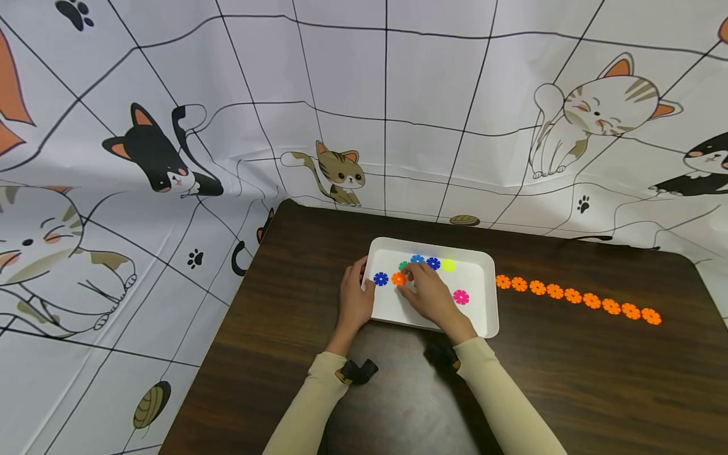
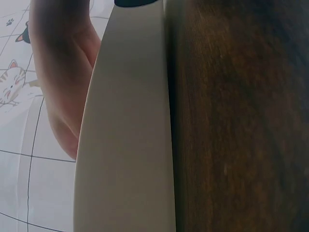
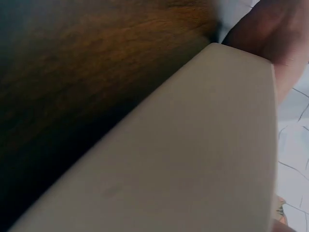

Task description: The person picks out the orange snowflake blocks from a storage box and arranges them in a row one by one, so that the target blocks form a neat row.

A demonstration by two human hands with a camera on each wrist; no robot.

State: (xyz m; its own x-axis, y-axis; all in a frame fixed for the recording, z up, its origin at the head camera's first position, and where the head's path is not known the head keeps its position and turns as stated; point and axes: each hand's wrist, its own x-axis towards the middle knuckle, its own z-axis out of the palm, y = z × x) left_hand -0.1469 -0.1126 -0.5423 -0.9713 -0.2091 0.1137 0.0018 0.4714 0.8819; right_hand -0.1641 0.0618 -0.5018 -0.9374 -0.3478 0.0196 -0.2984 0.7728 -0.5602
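A white rectangular tray [image 1: 421, 309] lies on the table, with notched plastic discs in it. My left hand [image 1: 356, 303] grips its left rim, thumb on the inner side; the tray's outer wall [image 2: 125, 125] fills the middle of the left wrist view. Over the tray reaches my right hand [image 1: 431, 294], thumb and index fingertips at an orange disc [image 1: 398, 279]; I cannot tell whether they pinch it. A blue disc [image 1: 380, 279] lies to the left of it. Behind the right hand are a partly covered green disc [image 1: 403, 266], a light blue disc [image 1: 418, 259], a dark blue disc [image 1: 433, 263] and a yellow disc [image 1: 448, 265].
A pink disc [image 1: 461, 297] lies in the tray's right part. Several orange discs form a row [image 1: 573, 296] on the dark wooden table [image 1: 569, 379], running right from the tray. A white cat-print sheet [image 1: 426, 76] hangs behind and to the left of the table.
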